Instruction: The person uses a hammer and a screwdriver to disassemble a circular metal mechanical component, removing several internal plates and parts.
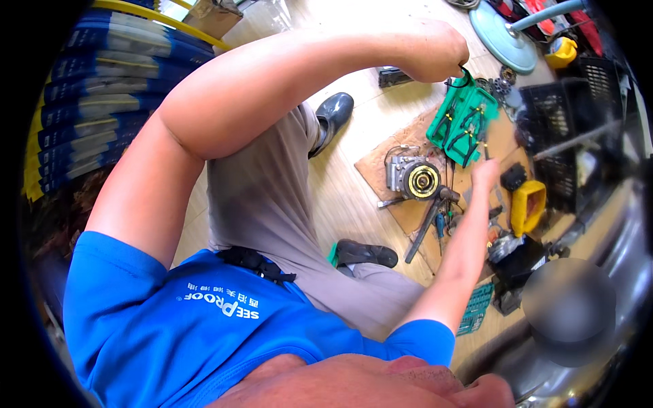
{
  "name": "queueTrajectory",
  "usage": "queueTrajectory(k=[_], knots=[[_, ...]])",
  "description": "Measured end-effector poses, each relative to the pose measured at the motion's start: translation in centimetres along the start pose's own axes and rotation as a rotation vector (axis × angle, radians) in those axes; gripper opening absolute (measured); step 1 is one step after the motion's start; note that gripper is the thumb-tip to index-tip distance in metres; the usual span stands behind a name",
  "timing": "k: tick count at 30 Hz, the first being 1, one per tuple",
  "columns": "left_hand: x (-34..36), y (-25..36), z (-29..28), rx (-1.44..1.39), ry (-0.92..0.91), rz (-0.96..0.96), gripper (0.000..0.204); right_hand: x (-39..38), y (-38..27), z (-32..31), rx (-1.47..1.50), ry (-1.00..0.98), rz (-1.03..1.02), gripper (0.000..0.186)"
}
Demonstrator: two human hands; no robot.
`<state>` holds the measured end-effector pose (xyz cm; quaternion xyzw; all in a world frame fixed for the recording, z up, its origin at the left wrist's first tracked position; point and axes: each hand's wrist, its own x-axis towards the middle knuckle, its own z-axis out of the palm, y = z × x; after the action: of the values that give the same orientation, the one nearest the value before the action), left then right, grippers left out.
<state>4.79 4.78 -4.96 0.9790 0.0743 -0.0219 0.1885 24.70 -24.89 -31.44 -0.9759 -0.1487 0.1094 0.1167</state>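
A green tool case (445, 126) lies spread on a cardboard sheet, with several black-handled pliers (469, 132) in it. At the case's far edge my left hand (439, 53) is closed on a thin black curved piece (462, 81); the fingers hide most of it. My right hand (485, 173), slightly blurred, is closed at the case's right side around what looks like a pair of pliers (484, 144). Between the case and my feet sits a metal compressor (401, 173) with a round pulley. Next to it lie a hammer (427, 224) and a blue-handled screwdriver (440, 223).
Gears (502, 87) lie beyond the case, near a light blue round base (502, 37). Black crates (554, 112) and a cut yellow container (528, 207) line the right. A teal basket (476, 309) stands by my right arm; blue packages (112, 81) are stacked at left.
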Motion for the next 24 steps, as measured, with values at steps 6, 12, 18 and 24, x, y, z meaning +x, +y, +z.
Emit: queueTrajectory(k=[6, 12, 18, 24], knots=[[-1.2, 1.7, 1.0, -0.152, -0.001, 0.073, 0.031, -10.3, -0.3, -10.7, 1.037, -0.211, 0.128, 0.026], [-4.6, 8.1, 4.3, -0.670, -0.253, 0.054, 0.039, -23.6, -4.9, -12.1, 1.547, -0.332, 0.185, 0.018], [-5.6, 10.4, 7.4, -1.236, -0.278, -0.103, 0.031, -24.7, -8.3, -11.2, 1.283, -0.176, -0.024, 0.019], [-4.8, 12.8, 8.6, -1.373, -0.264, -0.306, 0.028, -26.2, -10.3, -12.7, 0.503, 0.270, -0.262, 0.096]])
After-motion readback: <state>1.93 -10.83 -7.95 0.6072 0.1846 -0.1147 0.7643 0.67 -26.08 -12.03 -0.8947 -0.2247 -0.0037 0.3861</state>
